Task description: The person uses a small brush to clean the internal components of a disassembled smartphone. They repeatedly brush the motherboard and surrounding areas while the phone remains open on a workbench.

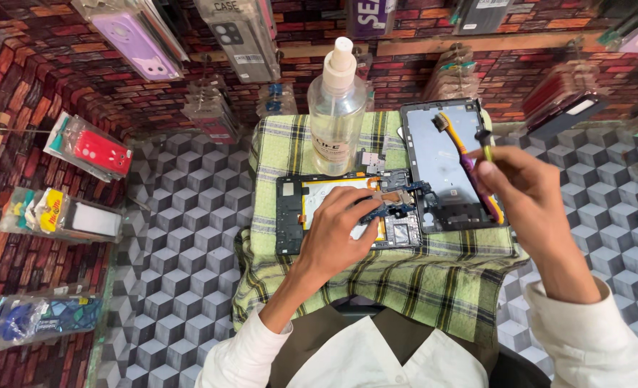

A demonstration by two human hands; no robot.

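Observation:
An opened tablet (pixel 294 208) lies on a green plaid cloth (pixel 405 276), its white battery and circuit boards exposed. My left hand (pixel 344 230) rests on it, fingers pinching a small blue circuit board near the middle right. My right hand (pixel 531 197) is raised to the right and grips a purple and yellow toothbrush (pixel 463 154), bristles pointing up and away, together with a thin dark tool. Beneath the brush lies the tablet's separate grey frame (pixel 434 144).
A clear spray bottle (pixel 337 108) stands at the far edge of the cloth. Packaged phone cases (pixel 96 151) hang on the brick-pattern walls at left, right and top. The surface around the cloth has a grey cube pattern (pixel 182 237).

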